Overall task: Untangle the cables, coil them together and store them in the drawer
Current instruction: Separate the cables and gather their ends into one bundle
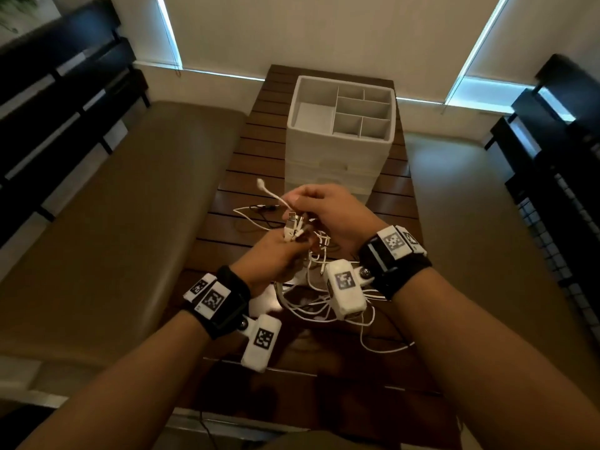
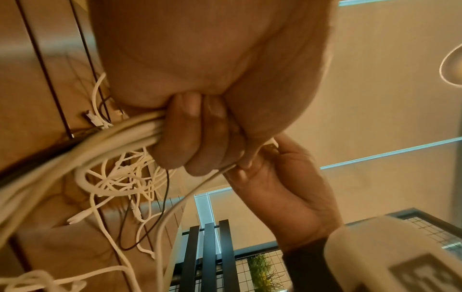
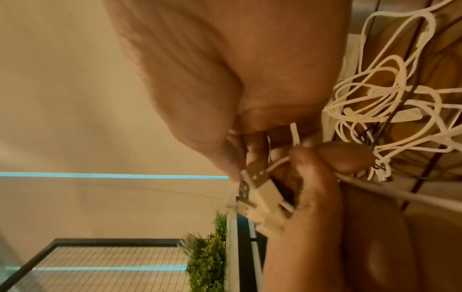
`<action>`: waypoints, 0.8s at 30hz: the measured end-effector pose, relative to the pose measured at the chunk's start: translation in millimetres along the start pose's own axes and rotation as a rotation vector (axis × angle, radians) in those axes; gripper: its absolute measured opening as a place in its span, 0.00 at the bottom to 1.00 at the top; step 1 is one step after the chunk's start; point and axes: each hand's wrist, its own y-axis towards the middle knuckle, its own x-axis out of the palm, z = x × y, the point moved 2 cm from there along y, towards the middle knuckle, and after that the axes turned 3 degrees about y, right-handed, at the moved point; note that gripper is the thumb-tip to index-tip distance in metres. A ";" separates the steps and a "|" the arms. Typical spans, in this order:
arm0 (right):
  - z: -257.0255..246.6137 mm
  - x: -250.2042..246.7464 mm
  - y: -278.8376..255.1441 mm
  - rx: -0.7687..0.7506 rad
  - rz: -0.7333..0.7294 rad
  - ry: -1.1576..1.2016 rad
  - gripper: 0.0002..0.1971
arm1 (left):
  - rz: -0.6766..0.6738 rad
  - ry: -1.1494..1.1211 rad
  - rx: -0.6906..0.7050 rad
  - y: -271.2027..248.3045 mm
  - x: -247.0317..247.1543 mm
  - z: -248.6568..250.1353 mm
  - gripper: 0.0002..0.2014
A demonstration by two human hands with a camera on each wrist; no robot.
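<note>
Gathering plug ends, cables not yet untangled.
At frame centre, the left hand (image 1: 276,258) clenches the tangled white cables (image 1: 311,297) over the slatted wooden table (image 1: 240,170); the right hand (image 1: 328,216) pinches one lead. Next, I judge: free loops, coil, open the white plastic drawer unit (image 1: 337,177).

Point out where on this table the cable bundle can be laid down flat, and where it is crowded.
Bare slats of the table show right of the drawer unit, and a narrower strip on its left. The near edge, below the left hand, looks mostly bare. Crowded: loose cables sprawl under both hands, and a black cable lies left of the right hand.
</note>
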 end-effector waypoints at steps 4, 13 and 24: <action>-1.5 -6.5 -7.0 -0.051 0.152 0.197 0.12 | 0.018 -0.042 0.046 -2.4 -3.1 -10.7 0.21; 12.7 12.8 -44.7 -0.173 0.053 -0.135 0.12 | 0.258 -0.294 0.234 -6.3 -11.4 18.0 0.28; 25.6 29.9 -51.9 -0.472 0.049 -0.667 0.07 | 0.258 -0.069 0.302 -16.3 -4.2 25.5 0.18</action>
